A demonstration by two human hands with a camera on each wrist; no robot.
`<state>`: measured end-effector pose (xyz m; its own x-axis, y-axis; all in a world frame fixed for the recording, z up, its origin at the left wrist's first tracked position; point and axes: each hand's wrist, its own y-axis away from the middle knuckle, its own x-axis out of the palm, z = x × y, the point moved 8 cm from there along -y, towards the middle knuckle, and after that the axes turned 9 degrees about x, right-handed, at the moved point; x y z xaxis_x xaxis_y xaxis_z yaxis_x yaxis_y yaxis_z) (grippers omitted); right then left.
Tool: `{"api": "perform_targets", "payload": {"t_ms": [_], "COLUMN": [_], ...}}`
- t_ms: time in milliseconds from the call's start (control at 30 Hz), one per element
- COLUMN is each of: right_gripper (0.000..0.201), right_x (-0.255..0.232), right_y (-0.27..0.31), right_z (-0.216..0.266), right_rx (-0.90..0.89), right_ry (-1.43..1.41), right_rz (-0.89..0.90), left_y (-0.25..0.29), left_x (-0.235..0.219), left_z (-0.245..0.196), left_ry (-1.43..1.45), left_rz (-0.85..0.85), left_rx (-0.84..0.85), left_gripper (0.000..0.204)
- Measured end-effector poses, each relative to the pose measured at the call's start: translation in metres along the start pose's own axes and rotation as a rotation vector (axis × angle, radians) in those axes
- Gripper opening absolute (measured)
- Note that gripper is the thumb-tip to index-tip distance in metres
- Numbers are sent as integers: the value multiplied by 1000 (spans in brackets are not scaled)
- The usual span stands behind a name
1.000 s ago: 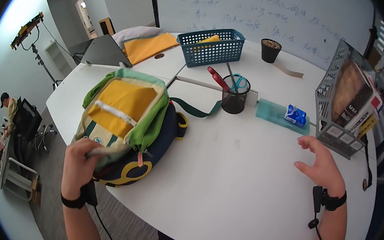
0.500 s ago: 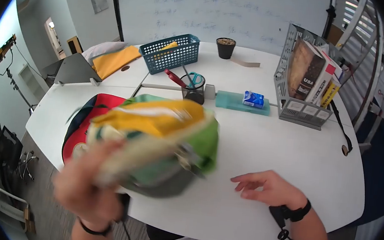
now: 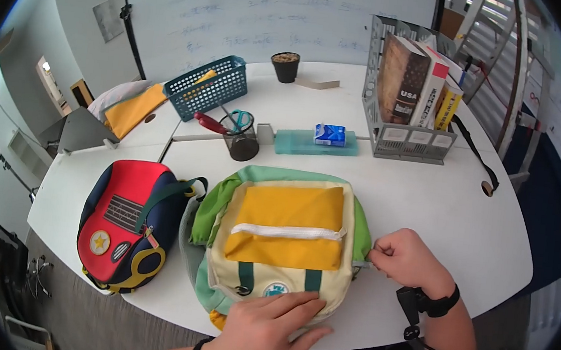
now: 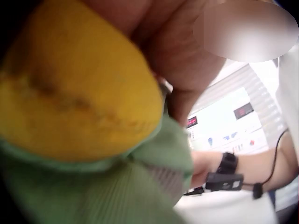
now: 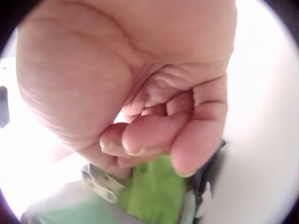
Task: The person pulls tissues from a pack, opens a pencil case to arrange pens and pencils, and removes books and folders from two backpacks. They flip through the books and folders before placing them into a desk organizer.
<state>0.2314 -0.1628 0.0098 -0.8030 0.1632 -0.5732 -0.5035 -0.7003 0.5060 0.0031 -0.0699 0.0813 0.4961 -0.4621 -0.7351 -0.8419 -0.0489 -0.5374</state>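
Observation:
A cream, green and yellow backpack (image 3: 287, 243) lies on the table in front of the person, its white zipper facing up. The left hand (image 3: 265, 329) rests on its near edge with fingers extended. At the backpack's right side, the right hand (image 3: 409, 258) pinches the edge of the green side part (image 3: 361, 233). In the right wrist view, curled fingers (image 5: 154, 135) are at the green fabric (image 5: 156, 191). A yellow rounded piece (image 4: 79, 88) and green fabric (image 4: 93, 191) fill much of the left wrist view, close to the left palm.
A red and navy bag (image 3: 125, 214) stands left of the backpack. Behind are a pen holder (image 3: 240, 143), a teal case (image 3: 297, 143) with a blue packet (image 3: 330, 135), a basket (image 3: 211, 91), a small pot (image 3: 285, 67) and a grey rack (image 3: 408, 147) of books.
The backpack has moved right, off the red and navy bag, and now lies in front. The left hand has moved right with it; the right hand has come to its side. The head view has shifted right.

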Motion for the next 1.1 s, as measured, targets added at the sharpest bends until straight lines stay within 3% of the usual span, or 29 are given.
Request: {"api": "perform_targets", "payload": {"t_ms": [67,133,200,267,433,533,600,700,733,800,933,1100], "right_gripper": [19,25,28,28,25,20,14,11,11,11,5,14], "right_x": [6,30,41,46,51,36,10,2,6,22,51,61], "right_y": [5,11,16,24,24,37,49,62,66,72,87,79], "right_z": [-17,-14,-5,8,16,8,2,-1,-2,6,42,40], "right_rx": [101,-266,-326,-268,-350,-398,-290,-276,-270,-298,-522,-564], "right_ry": [-2,-493,-374,-243,-257,-113,-113,-212,-209,-166,-99,-135], "right_rz": [35,153,86,4,-80,-93,-195,-325,-315,-224,-77,111], "left_y": [-17,-23,-28,-27,2,5,-2,-15,-22,-37,-31,-15], "left_x": [-20,-38,-41,-20,14,18,27,38,37,22,32,21], "left_z": [-14,-21,-20,-11,0,1,-1,-12,-16,-18,-15,-8], "left_ry": [20,21,23,-95,-22,-66,-82,9,16,48,166,204], "left_rz": [-12,-51,8,332,369,345,320,295,296,116,233,282], "left_rx": [-11,64,55,-4,0,25,25,63,53,10,59,41], "left_gripper": [31,26,18,25,14,12,12,16,16,22,32,26]}}
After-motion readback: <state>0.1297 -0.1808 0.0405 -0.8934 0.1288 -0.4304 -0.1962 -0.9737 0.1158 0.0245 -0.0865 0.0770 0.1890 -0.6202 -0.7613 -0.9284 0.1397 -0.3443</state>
